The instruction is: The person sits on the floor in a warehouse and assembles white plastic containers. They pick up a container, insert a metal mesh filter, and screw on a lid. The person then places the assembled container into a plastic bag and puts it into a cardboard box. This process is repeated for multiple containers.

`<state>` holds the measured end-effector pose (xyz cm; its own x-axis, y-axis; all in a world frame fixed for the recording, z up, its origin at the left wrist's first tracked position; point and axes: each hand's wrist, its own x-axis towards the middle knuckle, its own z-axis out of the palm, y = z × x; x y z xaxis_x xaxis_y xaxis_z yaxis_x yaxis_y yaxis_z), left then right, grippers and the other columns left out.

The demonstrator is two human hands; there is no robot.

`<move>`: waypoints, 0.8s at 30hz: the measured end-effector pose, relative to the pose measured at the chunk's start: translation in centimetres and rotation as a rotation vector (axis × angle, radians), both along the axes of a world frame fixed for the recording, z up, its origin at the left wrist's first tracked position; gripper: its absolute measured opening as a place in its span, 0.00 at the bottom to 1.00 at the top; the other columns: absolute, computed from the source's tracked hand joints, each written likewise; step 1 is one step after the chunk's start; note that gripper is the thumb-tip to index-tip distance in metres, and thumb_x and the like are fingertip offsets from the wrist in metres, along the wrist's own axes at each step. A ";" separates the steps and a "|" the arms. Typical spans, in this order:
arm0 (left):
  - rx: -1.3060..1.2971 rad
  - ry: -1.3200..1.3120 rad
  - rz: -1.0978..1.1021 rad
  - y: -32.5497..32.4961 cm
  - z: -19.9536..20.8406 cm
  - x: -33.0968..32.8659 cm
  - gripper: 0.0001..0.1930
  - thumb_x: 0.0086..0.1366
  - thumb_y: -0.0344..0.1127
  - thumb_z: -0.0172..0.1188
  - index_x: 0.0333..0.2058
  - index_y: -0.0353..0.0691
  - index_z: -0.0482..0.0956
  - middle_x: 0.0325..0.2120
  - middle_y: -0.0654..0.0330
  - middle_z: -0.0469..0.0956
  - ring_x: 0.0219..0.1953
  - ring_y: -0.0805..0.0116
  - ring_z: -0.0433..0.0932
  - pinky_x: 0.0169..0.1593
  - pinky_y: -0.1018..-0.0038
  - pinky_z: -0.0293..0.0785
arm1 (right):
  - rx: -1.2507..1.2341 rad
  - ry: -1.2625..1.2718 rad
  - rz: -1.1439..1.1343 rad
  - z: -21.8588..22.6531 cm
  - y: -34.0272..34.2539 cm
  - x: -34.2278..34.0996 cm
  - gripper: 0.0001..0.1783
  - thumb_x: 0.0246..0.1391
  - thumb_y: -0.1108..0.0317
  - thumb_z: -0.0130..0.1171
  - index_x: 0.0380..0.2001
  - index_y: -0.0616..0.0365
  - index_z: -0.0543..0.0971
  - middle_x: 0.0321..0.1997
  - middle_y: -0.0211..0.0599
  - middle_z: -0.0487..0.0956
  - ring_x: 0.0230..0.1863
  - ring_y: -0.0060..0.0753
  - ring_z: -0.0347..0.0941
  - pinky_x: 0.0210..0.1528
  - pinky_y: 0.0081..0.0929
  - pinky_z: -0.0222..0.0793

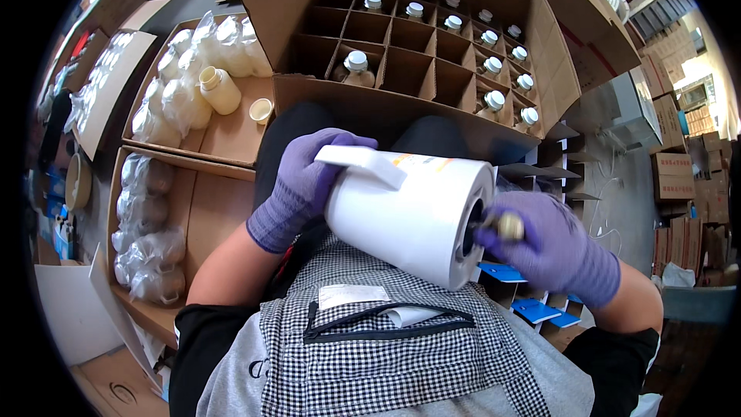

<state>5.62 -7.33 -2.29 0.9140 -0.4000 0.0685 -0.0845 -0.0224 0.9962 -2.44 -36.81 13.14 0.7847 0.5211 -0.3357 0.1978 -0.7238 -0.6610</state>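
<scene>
The jug (405, 224), gripped by the left hand (307, 174), seems unfinished, a blurred object (510, 226) being clasped at its opposite end by the right hand (557, 243).

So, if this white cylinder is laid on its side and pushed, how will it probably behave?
The white cylinder would likely roll, because its long side is round. The white piece sticking out near its left end may catch and stop it early. Its smooth-looking surface could also be somewhat slippery.
</scene>
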 end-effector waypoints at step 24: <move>0.075 -0.732 0.301 -0.6 2.2 -0.4 0.15 0.72 0.37 0.54 0.43 0.30 0.84 0.43 0.43 0.85 0.45 0.54 0.85 0.53 0.67 0.79 | 0.616 0.501 -0.789 -5.6 -1.3 -1.8 0.16 0.68 0.55 0.57 0.45 0.57 0.79 0.42 0.38 0.81 0.40 0.31 0.79 0.44 0.32 0.79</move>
<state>5.24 -7.96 -0.14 0.7164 -0.1702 0.6766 -0.6972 -0.2129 0.6846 -4.22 -38.08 7.56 0.8174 0.1230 -0.5628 -0.5612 -0.0506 -0.8261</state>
